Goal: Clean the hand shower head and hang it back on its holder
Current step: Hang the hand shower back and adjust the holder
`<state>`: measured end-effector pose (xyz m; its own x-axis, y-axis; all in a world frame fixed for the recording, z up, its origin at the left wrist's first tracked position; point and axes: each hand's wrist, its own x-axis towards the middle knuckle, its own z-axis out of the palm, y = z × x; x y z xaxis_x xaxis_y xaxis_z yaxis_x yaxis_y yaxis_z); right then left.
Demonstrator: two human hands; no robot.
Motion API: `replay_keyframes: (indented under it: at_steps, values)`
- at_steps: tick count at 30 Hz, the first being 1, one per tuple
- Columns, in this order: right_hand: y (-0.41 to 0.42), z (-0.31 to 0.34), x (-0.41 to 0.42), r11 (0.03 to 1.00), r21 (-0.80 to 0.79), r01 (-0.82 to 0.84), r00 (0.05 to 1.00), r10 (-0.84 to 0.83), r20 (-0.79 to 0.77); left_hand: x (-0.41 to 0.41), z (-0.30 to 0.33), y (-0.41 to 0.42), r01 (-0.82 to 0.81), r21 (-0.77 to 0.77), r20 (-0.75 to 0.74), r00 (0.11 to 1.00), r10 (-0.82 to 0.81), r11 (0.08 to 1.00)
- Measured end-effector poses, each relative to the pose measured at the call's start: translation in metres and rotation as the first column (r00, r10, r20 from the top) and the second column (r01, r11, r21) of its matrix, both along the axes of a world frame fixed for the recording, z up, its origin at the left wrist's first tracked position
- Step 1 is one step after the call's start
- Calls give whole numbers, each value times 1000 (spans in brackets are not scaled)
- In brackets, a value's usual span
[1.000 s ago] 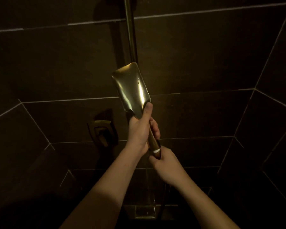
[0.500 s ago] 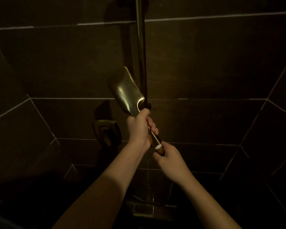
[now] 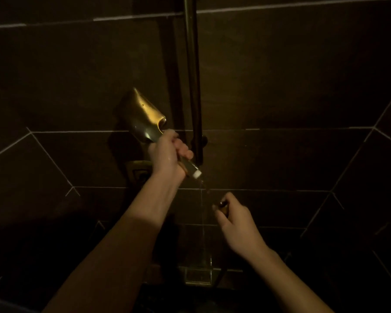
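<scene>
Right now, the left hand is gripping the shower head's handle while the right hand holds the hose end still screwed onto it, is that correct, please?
Not quite: the head view shows the hose end apart from the shower head, pinched in the right hand below the handle's open end. The left hand does grip the handle.

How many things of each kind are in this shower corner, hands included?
Hands: 2, left hand and right hand
Shower heads: 1, hand shower head
Hose ends: 1, hose connector
Vertical bars: 1, riser rail
Wall fittings: 1, wall outlet
Total: 6
</scene>
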<state>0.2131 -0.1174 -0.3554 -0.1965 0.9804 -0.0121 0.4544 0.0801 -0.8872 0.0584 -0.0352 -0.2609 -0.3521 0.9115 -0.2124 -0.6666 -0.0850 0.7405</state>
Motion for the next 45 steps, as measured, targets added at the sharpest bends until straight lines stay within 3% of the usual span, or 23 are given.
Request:
replay_keyframes:
  at_steps: [7, 16, 24, 28, 30, 33, 34, 45]
  values:
    - [37, -15, 18, 998, -59, -4, 981, 15, 193, -25, -6, 0, 113, 79, -298, 951, -85, 990]
    - [88, -3, 25, 982, -189, 3, 869, 91, 486, -39, -25, 14, 116, 182, -611, 791, 20, 976]
    - [124, 11, 20, 964, -262, 43, 689, 161, 706, -52, -35, 25, 159, 175, -637, 770, -11, 972]
    - [138, 17, 12, 942, -333, 41, 640, 231, 733, -62, -41, 34, 137, 154, -639, 769, -7, 978]
    - [139, 13, 8, 928, -371, 40, 550, 289, 783, -65, -46, 36, 152, 137, -669, 743, -22, 979]
    - [135, -3, 4, 913, -407, -12, 277, 394, 876, -68, -55, 39, 187, 102, -712, 699, -60, 977]
    - [133, -8, 3, 909, -415, -26, 243, 409, 880, -69, -58, 40, 190, 83, -719, 691, -73, 978]
    - [139, -25, 6, 941, -335, 48, 363, 296, 884, -75, -82, 48, 114, -33, -782, 615, -97, 993]
